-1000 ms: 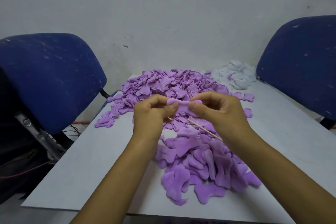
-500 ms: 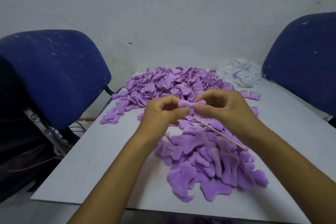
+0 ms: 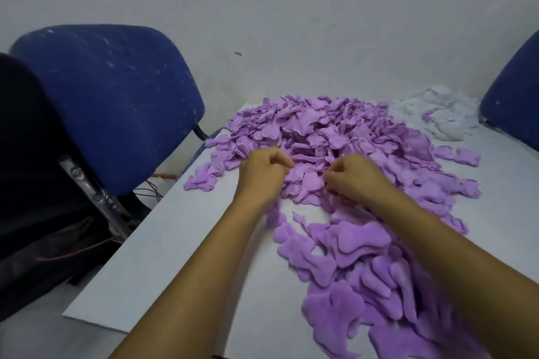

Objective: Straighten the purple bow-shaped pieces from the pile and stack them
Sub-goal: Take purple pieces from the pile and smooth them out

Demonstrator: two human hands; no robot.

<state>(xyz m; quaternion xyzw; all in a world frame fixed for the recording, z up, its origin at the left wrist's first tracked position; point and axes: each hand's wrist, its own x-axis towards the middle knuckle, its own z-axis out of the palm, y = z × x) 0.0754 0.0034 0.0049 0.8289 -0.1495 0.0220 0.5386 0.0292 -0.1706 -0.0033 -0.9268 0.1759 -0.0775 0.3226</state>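
Left hand (image 3: 262, 172) and right hand (image 3: 354, 176), fingers curled, reach into purple bow pile (image 3: 329, 131) at 12 o'clock; grasp contents cannot be told.

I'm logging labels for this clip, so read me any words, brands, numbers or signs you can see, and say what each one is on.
None: no readable text appears on the purple pieces, the white stuffing, the blue chairs, the table or the wall.

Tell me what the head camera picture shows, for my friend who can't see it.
Two hands, the left hand and the right hand, reach with curled fingers into a big pile of purple bow-shaped pieces on a white table. Flattened purple pieces lie nearer, white fluff sits at the far corner, and a blue chair stands on the left.
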